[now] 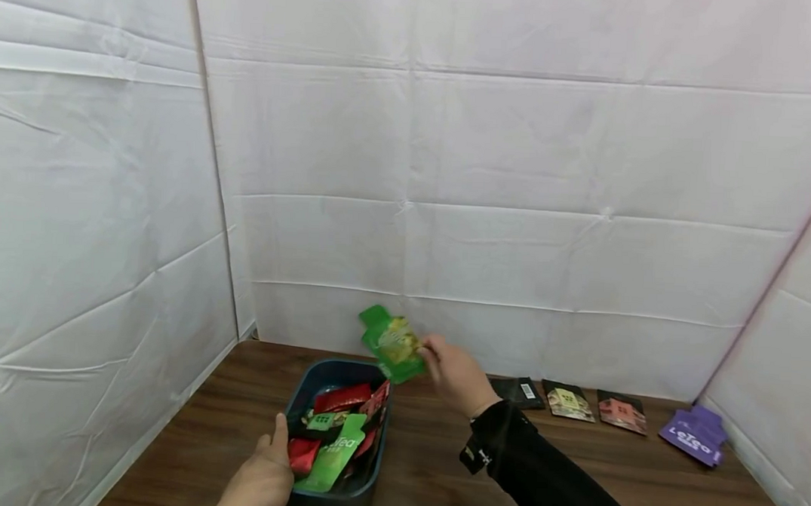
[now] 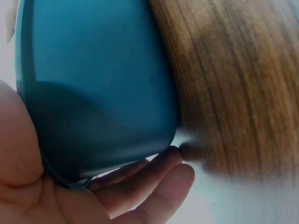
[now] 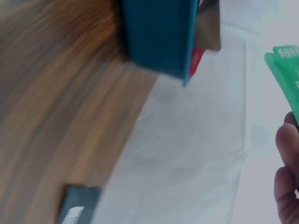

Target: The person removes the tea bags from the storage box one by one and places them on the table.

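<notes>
My right hand pinches a green packet by its edge, above the back right of a dark blue plastic bin. In the right wrist view the green packet shows at the right edge, over the fingertips. My left hand grips the bin's left side, thumb up at the rim. Seen from the left wrist, its fingers curl round the bin's corner. Inside the bin lie several red packets, a bright green LeTea packet and a black-and-green packet.
Along the back of the wooden table lie a black packet with a white label, a black-and-yellow packet and a black-and-red packet. Farther right is a purple LeTea pile. White sheeting walls the table in.
</notes>
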The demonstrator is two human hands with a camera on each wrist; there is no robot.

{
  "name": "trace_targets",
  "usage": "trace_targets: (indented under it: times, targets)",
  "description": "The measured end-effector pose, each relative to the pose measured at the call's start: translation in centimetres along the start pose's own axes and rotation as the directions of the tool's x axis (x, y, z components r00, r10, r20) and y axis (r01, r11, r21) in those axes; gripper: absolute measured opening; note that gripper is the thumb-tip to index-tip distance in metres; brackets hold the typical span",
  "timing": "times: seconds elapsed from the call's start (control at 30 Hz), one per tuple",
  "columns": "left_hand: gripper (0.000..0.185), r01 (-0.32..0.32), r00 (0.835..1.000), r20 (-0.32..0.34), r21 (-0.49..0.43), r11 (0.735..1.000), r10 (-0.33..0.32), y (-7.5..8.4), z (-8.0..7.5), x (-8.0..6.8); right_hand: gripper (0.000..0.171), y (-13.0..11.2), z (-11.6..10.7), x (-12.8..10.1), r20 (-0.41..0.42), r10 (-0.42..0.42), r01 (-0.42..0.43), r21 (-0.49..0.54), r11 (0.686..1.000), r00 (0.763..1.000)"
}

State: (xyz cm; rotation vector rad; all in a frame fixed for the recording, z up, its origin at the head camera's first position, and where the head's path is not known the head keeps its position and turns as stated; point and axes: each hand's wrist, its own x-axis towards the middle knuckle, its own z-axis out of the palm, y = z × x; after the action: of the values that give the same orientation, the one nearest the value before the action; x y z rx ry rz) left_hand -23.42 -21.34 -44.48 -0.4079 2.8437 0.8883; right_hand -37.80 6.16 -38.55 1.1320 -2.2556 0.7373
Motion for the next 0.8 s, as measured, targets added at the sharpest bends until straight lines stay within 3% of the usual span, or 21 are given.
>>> trace_targets:
  times: [0.07, 0.13, 0.23, 0.33, 0.4, 0.5, 0.6, 0.67, 0.8]
  targets:
    - [0.073, 0.003, 1.0, 0.0, 0.006, 1.0, -0.003, -0.1, -0.1, 0.1, 0.01, 0.9, -0.2, -0.7, 0.004, 0.15, -0.15, 0.028, 0.988, 0.989]
    - [0.072, 0.01, 1.0, 0.002, 0.012, 1.0, -0.01, -0.2, -0.2, 0.1, 0.013, 1.8, -0.2, -1.3, 0.025, 0.298, -0.299, 0.045, 0.953, 0.954]
    - [0.069, -0.005, 1.0, 0.007, 0.012, 1.0, 0.005, -0.4, -0.4, 0.1, 0.018, 3.2, 0.0, -2.1, 0.097, 0.456, -0.463, 0.083, 0.882, 0.885]
    - [0.069, -0.025, 1.0, 0.01, 0.005, 1.0, 0.025, -0.5, -0.3, 0.0, 0.02, 4.6, 0.3, -3.1, 0.241, 0.561, -0.59, 0.066, 0.804, 0.792]
    - [0.07, -0.034, 0.999, 0.013, -0.004, 0.999, 0.034, -0.5, -0.2, 0.0, 0.018, 5.3, 0.4, -3.8, 0.358, 0.591, -0.635, 0.007, 0.772, 0.723]
    - [0.07, -0.033, 0.999, 0.016, -0.009, 0.999, 0.033, -0.6, -0.1, 0.0, 0.017, 5.8, 0.5, -4.7, 0.513, 0.62, -0.684, -0.083, 0.724, 0.594]
    - [0.071, -0.03, 0.999, 0.016, -0.007, 1.0, 0.03, -0.6, -0.1, 0.0, 0.021, 5.6, 0.5, -5.1, 0.575, 0.639, -0.703, -0.147, 0.695, 0.511]
    - [0.069, -0.026, 1.0, 0.013, 0.0, 1.0, 0.026, -0.5, -0.1, 0.0, 0.025, 5.4, 0.4, -5.2, 0.579, 0.66, -0.716, -0.178, 0.675, 0.479]
    - [0.066, -0.014, 1.0, 0.007, 0.022, 1.0, 0.014, -0.3, -0.1, 0.1, 0.031, 5.0, 0.3, -5.3, 0.559, 0.702, -0.715, -0.253, 0.652, 0.442]
